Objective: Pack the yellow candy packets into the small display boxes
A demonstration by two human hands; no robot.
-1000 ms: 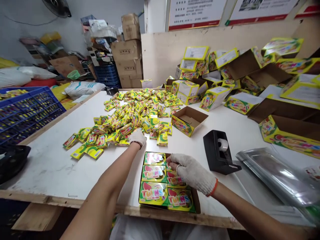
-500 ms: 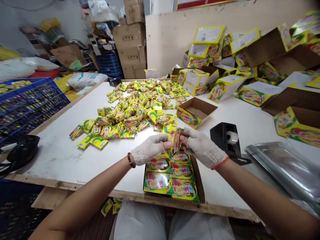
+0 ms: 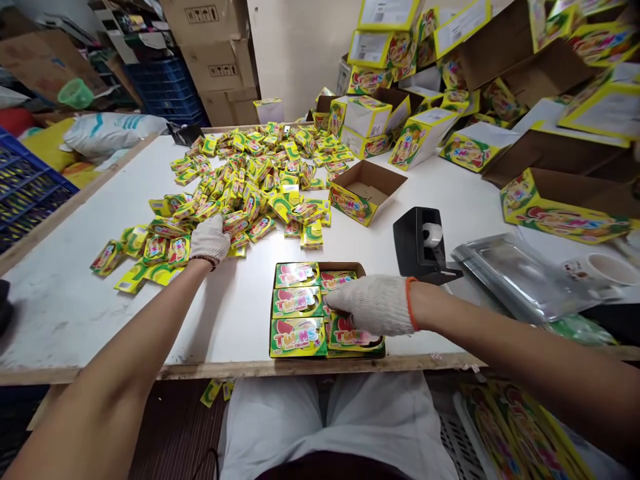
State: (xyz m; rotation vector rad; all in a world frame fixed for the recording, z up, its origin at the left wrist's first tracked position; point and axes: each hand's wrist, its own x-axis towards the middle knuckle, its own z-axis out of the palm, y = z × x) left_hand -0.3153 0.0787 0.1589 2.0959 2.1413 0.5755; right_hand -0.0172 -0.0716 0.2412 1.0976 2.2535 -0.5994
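A shallow brown box [image 3: 370, 269] at the table's front edge is filled with flat yellow "Twins" candy packets [image 3: 296, 303]. My right hand [image 3: 373, 303], in a white knit glove, lies flat on the packets in the box's right half with its fingers stretched out. My left hand [image 3: 210, 239], also gloved, reaches forward to the near edge of a big loose pile of small yellow candy packets [image 3: 250, 180]. Its fingers curl down over packets there.
A black tape dispenser [image 3: 424, 248] stands right of the box, with shiny plastic sheets [image 3: 520, 273] beyond it. An open small carton [image 3: 367, 193] sits behind. Many yellow cartons [image 3: 415, 133] are stacked at the back right. A blue crate [image 3: 25, 193] is at the left.
Both hands held packets together above the box. Now the right hand has dropped flat onto the box's packets and the left has gone back out to the pile. The view has tilted down.
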